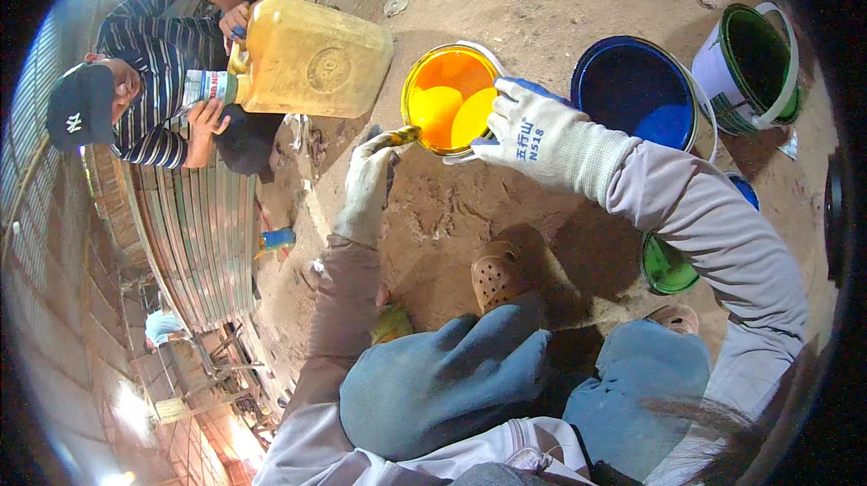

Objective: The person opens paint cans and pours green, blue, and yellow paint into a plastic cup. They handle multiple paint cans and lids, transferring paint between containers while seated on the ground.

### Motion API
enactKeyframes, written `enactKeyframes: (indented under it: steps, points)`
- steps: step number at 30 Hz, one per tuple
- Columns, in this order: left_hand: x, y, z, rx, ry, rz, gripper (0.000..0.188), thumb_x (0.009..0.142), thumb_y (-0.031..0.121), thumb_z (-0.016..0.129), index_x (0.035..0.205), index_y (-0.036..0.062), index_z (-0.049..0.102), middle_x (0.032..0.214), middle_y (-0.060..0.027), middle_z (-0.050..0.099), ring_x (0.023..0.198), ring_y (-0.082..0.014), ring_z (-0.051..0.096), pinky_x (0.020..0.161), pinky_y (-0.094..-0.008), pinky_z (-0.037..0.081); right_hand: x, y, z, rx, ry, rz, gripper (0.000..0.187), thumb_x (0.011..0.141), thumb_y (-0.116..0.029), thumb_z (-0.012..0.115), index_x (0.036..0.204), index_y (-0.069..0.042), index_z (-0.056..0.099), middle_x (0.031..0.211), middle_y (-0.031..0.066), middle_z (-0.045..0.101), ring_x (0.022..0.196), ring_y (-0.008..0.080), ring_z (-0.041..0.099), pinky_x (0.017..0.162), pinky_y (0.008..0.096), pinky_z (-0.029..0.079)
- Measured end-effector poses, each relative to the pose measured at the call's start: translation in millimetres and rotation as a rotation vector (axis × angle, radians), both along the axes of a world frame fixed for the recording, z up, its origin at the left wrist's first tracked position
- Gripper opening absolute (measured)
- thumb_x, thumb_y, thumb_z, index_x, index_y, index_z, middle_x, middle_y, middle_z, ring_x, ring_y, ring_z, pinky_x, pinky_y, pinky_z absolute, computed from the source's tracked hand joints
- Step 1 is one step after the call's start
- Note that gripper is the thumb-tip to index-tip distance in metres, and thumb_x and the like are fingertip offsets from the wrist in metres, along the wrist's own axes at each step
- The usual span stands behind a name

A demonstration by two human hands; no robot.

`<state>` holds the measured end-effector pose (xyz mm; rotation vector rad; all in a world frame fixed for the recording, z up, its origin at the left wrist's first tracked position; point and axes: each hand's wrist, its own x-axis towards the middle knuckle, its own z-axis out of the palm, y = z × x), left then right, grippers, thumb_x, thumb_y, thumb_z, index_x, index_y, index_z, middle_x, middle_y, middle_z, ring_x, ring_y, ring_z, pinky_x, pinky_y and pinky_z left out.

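Note:
A bucket of yellow paint [452, 66] stands on the ground ahead of me, its inner wall coated orange-yellow. My right hand [542, 138], in a white knitted glove with blue showing at the fingers, closes on the bucket's right rim. At the left rim is my left hand [368, 181], gloved too, with its fingers bent together. A narrow dark tip smeared with yellow [400, 136] points from it to the rim; whether that is a held thing or a stained fingertip is unclear.
A person [149, 79] at far left holds a yellow jerrycan [316, 57] and a labelled container [208, 88] by its mouth. At right stand a blue paint bucket [623, 79] and a green-stained white bucket [722, 79]. A green paint container [668, 265] sits beside my right forearm.

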<state>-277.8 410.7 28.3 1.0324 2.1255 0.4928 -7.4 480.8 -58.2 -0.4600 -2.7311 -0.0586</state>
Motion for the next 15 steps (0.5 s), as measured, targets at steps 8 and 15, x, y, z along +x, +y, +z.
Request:
enactKeyframes:
  steps: [8,15]
  points:
    - [34,-13,-11,0.140,1.027,-0.675,0.037,0.089,0.022,0.060,0.120,0.0288,0.078,0.162,-0.0124,0.040,0.148,-0.0519,0.029,0.114,-0.0791,0.008,12,-6,7,0.024,-0.019,-0.002,0.029,0.102,-0.030,0.048,0.121,-0.026,0.070,0.111,0.0098,0.071,0.115,0.0300,0.064,0.117,0.0510,0.035]
    - [16,-7,18,0.553,1.255,-0.843,0.025,0.088,0.025,0.068,0.112,0.0190,0.073,0.162,-0.0127,0.042,0.156,-0.0420,0.023,0.120,-0.0728,0.009,24,-17,12,0.014,-0.037,-0.011,0.034,0.101,-0.028,0.051,0.131,-0.026,0.067,0.131,0.0107,0.067,0.131,0.0302,0.058,0.121,0.0525,0.031]
